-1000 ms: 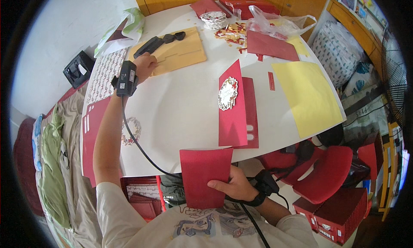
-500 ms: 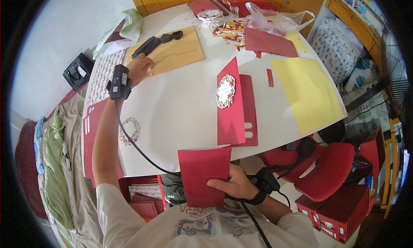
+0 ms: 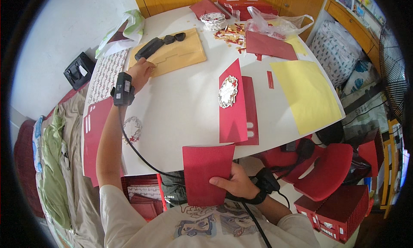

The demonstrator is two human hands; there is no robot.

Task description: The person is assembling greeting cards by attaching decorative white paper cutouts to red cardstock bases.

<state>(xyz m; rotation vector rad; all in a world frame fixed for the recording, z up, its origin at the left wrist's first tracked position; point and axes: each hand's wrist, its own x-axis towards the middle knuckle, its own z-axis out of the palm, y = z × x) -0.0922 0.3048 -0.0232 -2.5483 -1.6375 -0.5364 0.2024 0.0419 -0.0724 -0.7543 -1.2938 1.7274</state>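
Note:
My right hand [image 3: 234,182] grips a red textured card sheet [image 3: 204,172] near my chest, below the table's front edge. My left hand [image 3: 140,70] reaches across the white table [image 3: 185,101] and rests on the corner of a tan cutting board [image 3: 176,55], just below a black tool [image 3: 149,48] lying on it. Its fingers are curled; whether anything is pinched in them cannot be seen. A black band with a cable sits on each wrist. A folded red card with a round white-gold ornament [image 3: 232,103] stands mid-table.
A yellow sheet [image 3: 307,93] lies at the right, a red sheet [image 3: 269,45] and paper scraps [image 3: 230,32] behind it. A patterned sheet [image 3: 105,73] and red card [image 3: 95,131] lie at the left edge. Red chairs [image 3: 329,170] and red boxes [image 3: 340,211] stand lower right.
My left hand has slid a little toward me along the tan board's corner, away from the black tool. My right hand keeps its hold on the red sheet.

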